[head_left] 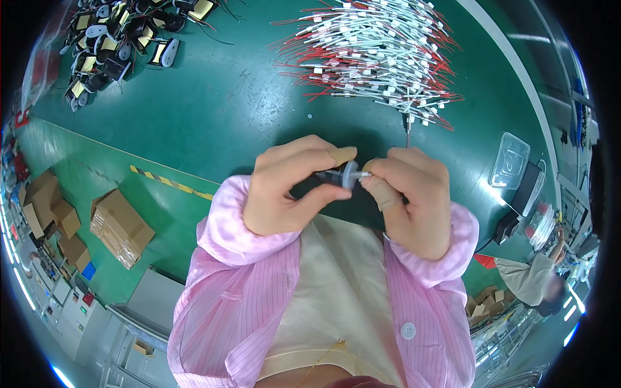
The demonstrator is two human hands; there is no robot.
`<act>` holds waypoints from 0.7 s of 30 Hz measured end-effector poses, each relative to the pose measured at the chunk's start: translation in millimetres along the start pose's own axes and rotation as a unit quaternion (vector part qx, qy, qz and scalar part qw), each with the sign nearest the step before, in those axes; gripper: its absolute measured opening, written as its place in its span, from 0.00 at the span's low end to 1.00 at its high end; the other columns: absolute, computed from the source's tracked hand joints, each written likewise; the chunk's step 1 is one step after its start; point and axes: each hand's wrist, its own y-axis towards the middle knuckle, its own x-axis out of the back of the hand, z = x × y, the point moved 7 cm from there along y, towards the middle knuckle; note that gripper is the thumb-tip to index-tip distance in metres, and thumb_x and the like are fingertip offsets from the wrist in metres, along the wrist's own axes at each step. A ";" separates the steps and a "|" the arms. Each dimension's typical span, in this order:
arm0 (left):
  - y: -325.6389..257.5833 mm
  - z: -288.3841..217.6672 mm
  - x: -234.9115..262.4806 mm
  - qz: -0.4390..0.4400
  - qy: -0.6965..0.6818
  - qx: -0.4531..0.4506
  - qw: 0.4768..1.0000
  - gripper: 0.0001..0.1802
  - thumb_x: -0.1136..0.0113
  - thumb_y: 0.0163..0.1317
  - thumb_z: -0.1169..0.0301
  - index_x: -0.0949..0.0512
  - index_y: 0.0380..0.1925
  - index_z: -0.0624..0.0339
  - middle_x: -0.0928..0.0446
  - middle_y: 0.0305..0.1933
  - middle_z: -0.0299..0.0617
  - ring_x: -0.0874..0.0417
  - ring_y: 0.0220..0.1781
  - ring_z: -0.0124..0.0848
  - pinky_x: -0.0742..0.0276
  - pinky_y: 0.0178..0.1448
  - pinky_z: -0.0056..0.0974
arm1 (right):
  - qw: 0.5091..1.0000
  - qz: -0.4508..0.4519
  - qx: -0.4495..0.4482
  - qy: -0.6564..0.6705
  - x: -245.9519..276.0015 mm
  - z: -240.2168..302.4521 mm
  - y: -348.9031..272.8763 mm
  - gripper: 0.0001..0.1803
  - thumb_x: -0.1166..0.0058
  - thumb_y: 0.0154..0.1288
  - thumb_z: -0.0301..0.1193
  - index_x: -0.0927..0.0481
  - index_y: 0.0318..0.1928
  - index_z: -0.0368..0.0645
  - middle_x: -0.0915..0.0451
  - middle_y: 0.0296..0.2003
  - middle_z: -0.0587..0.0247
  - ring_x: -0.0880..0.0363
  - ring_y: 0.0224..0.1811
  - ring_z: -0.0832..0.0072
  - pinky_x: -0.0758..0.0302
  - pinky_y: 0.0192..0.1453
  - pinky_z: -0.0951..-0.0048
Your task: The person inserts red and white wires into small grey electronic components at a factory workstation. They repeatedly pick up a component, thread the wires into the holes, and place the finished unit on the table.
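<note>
In front of my chest, my left hand [278, 187] is closed around a small black part with a grey rounded end [350, 174], gripped between thumb and fingers. My right hand [417, 187] pinches a thin white piece [363, 174] whose tip meets that grey end. Most of the white piece is hidden by my fingers, so I cannot tell whether it is a wire lead. Beige tape wraps fingertips on both hands. Beyond my right hand, a pile of white and red wire leads with small white connectors [375, 55] lies on the green table [226, 90].
At the far left is a heap of black parts with grey ends and yellow patches [116, 48]. On the right lie a clear plastic lid [510, 160] and a black device [530, 187]. Cardboard boxes [119, 226] stand on the floor at left. Another person [530, 279] is at far right.
</note>
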 end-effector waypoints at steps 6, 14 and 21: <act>4.4 -14.5 -10.2 -0.043 0.172 -0.147 0.973 0.20 0.31 0.44 0.75 0.20 0.40 0.69 0.22 0.31 0.49 0.21 0.27 0.44 0.25 0.30 0.39 | 0.991 -0.069 -0.010 -0.111 -0.7 8.8 -7.3 0.06 0.38 0.51 0.23 0.23 0.29 0.40 0.31 0.18 0.62 0.32 0.20 0.63 0.40 0.26 0.65; 2.6 -17.1 -9.7 -0.025 0.151 -0.160 0.975 0.21 0.28 0.46 0.73 0.20 0.41 0.68 0.19 0.33 0.48 0.19 0.26 0.40 0.25 0.31 0.36 | 0.997 -0.047 -0.039 -0.037 0.1 3.4 -10.9 0.04 0.39 0.53 0.22 0.22 0.30 0.38 0.30 0.18 0.60 0.32 0.19 0.61 0.38 0.25 0.64; 20.6 -21.2 38.1 -0.135 0.306 -0.128 0.934 0.21 0.35 0.54 0.74 0.24 0.50 0.67 0.23 0.51 0.53 0.21 0.49 0.50 0.26 0.53 0.44 | 0.985 -0.049 -0.118 0.116 43.9 -37.3 2.6 0.05 0.44 0.64 0.25 0.20 0.35 0.35 0.23 0.23 0.69 0.29 0.25 0.82 0.34 0.30 0.74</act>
